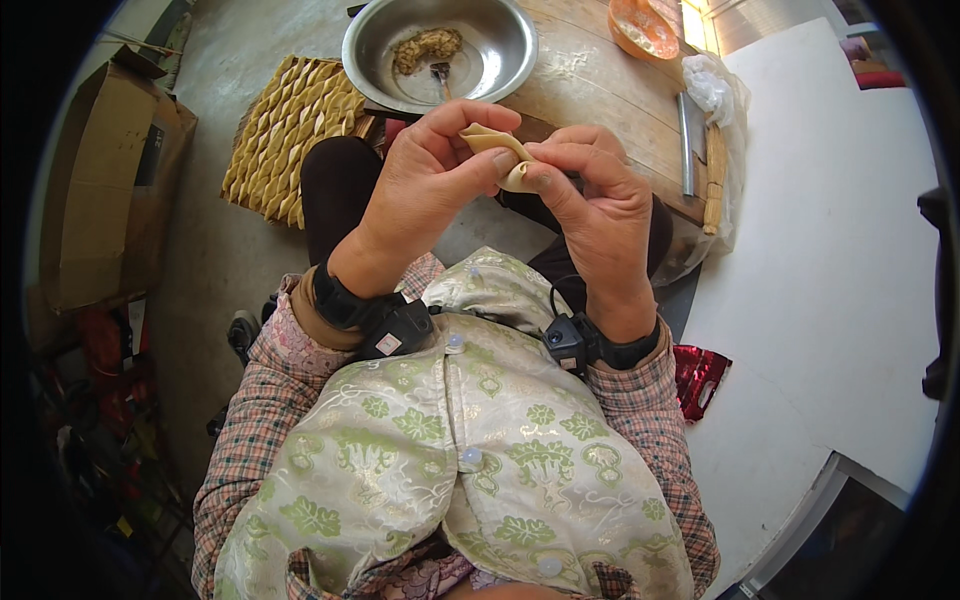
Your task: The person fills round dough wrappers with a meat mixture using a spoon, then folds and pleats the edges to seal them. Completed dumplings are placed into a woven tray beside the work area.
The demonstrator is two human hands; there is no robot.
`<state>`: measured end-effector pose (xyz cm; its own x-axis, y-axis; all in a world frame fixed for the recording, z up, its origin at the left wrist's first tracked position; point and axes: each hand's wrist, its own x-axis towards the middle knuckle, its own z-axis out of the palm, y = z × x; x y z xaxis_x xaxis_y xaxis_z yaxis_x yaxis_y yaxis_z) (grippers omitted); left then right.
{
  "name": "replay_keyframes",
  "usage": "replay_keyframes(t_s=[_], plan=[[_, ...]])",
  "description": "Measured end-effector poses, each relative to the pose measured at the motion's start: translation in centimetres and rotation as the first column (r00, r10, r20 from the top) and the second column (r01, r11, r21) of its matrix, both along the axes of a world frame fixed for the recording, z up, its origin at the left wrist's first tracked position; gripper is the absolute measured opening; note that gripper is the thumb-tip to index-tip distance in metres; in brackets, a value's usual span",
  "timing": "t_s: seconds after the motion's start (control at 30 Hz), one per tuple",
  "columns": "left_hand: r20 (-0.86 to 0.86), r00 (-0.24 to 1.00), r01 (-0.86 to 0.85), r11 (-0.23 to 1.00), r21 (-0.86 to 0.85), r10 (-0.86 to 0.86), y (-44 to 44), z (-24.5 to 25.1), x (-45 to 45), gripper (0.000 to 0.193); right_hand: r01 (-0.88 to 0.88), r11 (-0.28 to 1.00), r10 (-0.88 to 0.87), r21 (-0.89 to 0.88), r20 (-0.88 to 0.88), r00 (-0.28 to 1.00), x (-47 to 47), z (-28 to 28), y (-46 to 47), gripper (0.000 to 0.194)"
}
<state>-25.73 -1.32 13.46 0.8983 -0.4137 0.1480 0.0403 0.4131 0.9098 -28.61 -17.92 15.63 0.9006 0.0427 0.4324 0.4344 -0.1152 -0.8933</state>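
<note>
Between my two hands I hold a dumpling (491,140) of pale dough, folded over, above my lap. My left hand (439,169) grips its left side, thumb on the front and fingers behind. With thumb and forefinger my right hand (596,169) pinches the right end of the dough. Just beyond my hands stands a wide metal basin (501,52), a lump of filling (427,49) inside it. A utensil (441,73) with a metal head leans in the basin. To the left, rows of shaped dumplings (292,139) cover a flat tray.
A wooden table (577,82) dusted with flour carries an orange bowl (643,30) with flour inside. At its right edge lie a metal tube (685,142), a straw-coloured bundle (714,176) and a clear plastic bag (709,86). A cardboard box (112,187) stands at the left.
</note>
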Motion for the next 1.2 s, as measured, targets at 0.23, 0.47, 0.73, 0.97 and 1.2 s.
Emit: replay_keyframes(t_s=[0.23, 0.47, 0.73, 0.97, 1.2], plan=[[-0.287, 0.93, 0.128, 0.934, -0.333, -0.23, -0.5, -0.2, 0.1, 0.03, 0.095, 0.994, -0.097, 0.046, 0.056, 0.994, -0.1, -0.1, 0.4, 0.013], [-0.109, 0.989, 0.095, 0.992, -0.079, -0.103, -0.5, -0.1, 0.1, 0.026, 0.032, 0.999, -0.031, 0.039, -0.021, 0.999, 0.0, 0.3, -0.1, 0.013], [-0.161, 0.961, 0.187, 0.958, -0.217, -0.224, -1.7, -0.1, -0.7, 0.036, 0.154, 0.988, -0.152, -0.009, 0.085, 0.985, 0.2, 0.2, 0.5, 0.011], [-0.03, 0.979, 0.2, 0.979, -0.042, -0.202, -1.5, -0.5, -0.5, 0.037, 0.152, 0.983, -0.137, -0.104, 0.144, 0.98, 0.5, 0.1, 0.2, 0.011], [-0.069, 0.973, 0.215, 0.975, -0.056, -0.218, -1.5, -0.9, -0.5, 0.031, 0.218, 0.961, -0.198, -0.17, 0.126, 0.972, 0.7, -0.3, 0.4, 0.009]])
